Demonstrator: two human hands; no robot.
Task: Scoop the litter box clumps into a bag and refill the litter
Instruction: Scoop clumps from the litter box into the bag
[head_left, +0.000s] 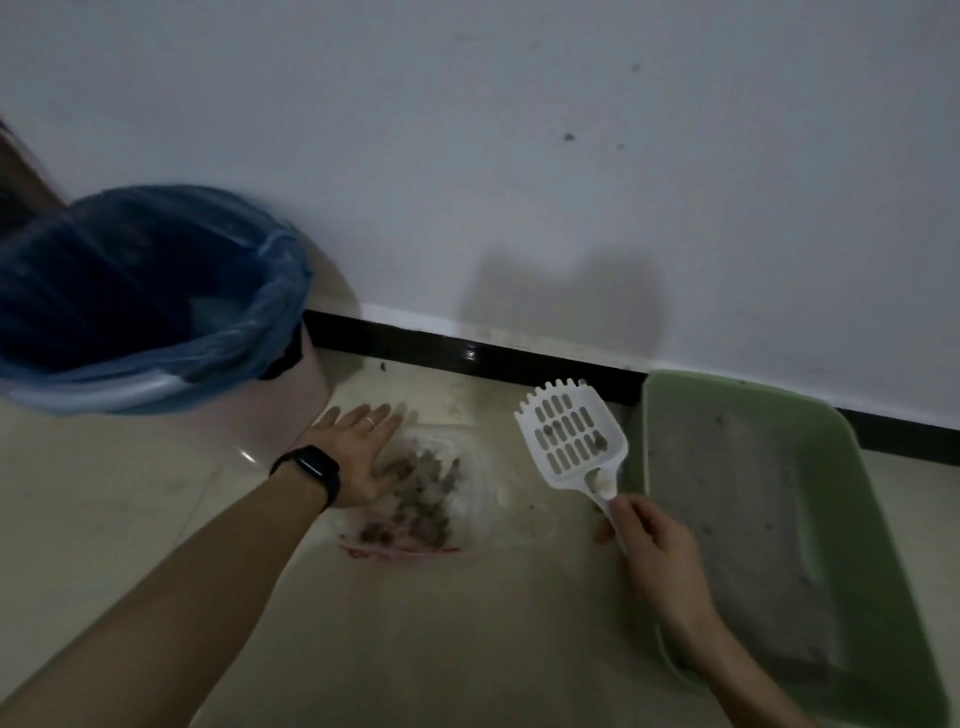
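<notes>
Left hand (358, 457): flat, fingers straight, pressing left edge of clear plastic bag (483, 499) on floor | right hand (649, 540): curled round handle of white slotted plastic scoop (571, 436), blade pointing far (few crumbs aboard) | green plastic litter box (893, 571) just right of scoop, bag just left; right hand nearer box.

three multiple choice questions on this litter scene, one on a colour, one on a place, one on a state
1. What colour is the litter box?
A) pink B) green C) white

2. Where does the pile of clumps lie?
A) on a table B) in the litter box C) on the clear bag on the floor

3. What is the right hand doing?
A) gripping the scoop by its handle B) lying flat on the floor C) hanging idle

Answers: 1 B, its walls and rim are green; 2 C, the pile sits on clear plastic beside the box; 3 A, its fingers curl round the handle.
</notes>
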